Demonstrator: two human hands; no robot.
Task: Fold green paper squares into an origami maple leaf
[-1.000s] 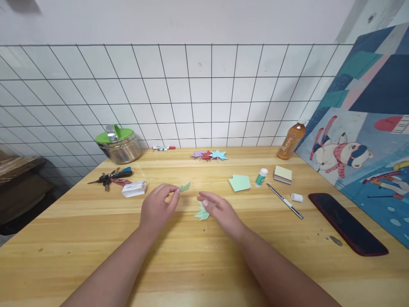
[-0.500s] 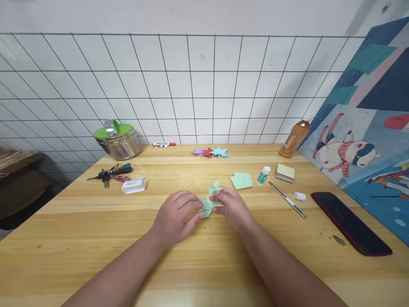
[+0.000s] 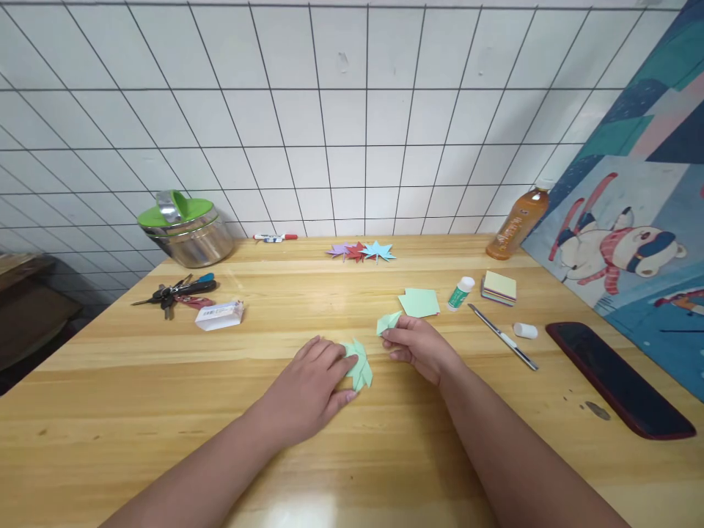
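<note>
Origami, pale green and many-pointed, lies on the table at the left grip. The left hand rests its fingers over the left part of the shape, while its thumb, spread apart from them, reaches toward the near edge. To the right of that grip and a little farther off, the right hand has its thumb and fingers together, clamped on a small folded piece of similar green; the two pieces are apart.

Just beyond the right grip lies flat green paper. Farther out to the right of that grip come a glue stick with a white top and a stack of coloured notes. Nearer, to its right, a slim cutter lies slanting, with a white cap beside it and a dark phone past that.

Well beyond both grips, purple, red and blue paper shapes lie in an overlapping row. Beyond and left of the left grip are a white box, keys, markers and a green-lidded metal pot. An amber bottle stands far to the right, beyond the right grip.
</note>
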